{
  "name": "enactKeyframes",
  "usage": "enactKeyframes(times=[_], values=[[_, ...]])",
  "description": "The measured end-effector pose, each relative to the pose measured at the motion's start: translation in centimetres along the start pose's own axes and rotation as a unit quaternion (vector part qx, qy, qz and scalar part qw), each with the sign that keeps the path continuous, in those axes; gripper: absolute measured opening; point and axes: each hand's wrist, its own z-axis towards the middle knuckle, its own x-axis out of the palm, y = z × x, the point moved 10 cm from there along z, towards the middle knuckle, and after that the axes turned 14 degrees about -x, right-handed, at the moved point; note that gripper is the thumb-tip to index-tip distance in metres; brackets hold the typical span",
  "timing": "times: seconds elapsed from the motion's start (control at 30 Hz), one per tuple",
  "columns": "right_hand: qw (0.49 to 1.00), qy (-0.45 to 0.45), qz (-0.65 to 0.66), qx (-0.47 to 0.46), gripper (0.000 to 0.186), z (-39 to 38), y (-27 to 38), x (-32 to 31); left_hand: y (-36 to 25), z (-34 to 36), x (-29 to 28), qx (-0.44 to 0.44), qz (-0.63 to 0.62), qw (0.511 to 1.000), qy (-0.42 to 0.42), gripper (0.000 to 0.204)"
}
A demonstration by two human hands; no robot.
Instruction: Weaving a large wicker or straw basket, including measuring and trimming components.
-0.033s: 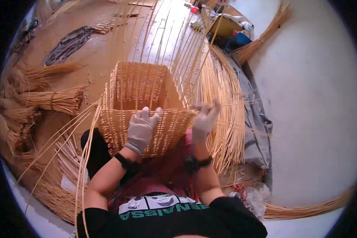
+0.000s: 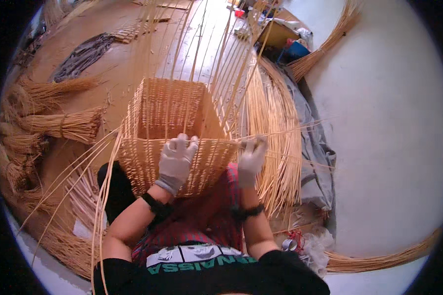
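Observation:
A woven wicker basket (image 2: 182, 162), square and open at the top, rests against my lap with long upright stakes rising from its far and right sides. My left hand (image 2: 176, 158), in a pale glove, has its fingers hooked over the near rim and grips it. Just outside the right corner of that rim is my gloved right hand (image 2: 252, 161), its fingers curled on a thin wicker strand (image 2: 285, 130) that trails off to the right. Loose wicker ends also fan out from the basket's left corner. The right fingertips are slightly blurred.
A long spread of pale wicker rods (image 2: 275, 132) lies to the right on a grey cloth (image 2: 312, 147). Tied wicker bundles (image 2: 66, 125) are heaped at the left. Behind the rods stands a blue container (image 2: 298, 49). A roll of tape (image 2: 289, 245) sits near a clear plastic bag (image 2: 317, 253).
My right hand has dropped slightly, and its fingers are more curled. The strands to its right have shifted. My left hand stays at the near rim.

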Motion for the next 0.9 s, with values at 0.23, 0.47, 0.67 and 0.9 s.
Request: enactKeyframes(times=[0.23, 0.47, 0.67, 0.9], values=[[0.794, 0.08, -0.557, -0.23, 0.032, 3.8, 4.8, -0.2, -7.3, 1.3, 8.4, -0.05, 0.018, 0.98, 0.192, 0.057], [0.879, 0.18, -0.429, -0.101, 0.026, 1.9, -1.0, -1.0, -6.4, 1.8, 8.1, -0.033, -0.053, 0.981, 0.182, 0.056], [0.942, 0.038, -0.316, -0.103, 0.024, 1.9, 2.8, -3.3, 7.1, -2.1, -1.8, -0.088, -0.338, 0.936, 0.05, 0.035], [0.964, 0.223, -0.047, -0.139, 0.03, -8.2, 9.0, 11.6, 24.0, -7.1, -6.5, -0.335, -0.257, 0.887, -0.187, 0.041]])
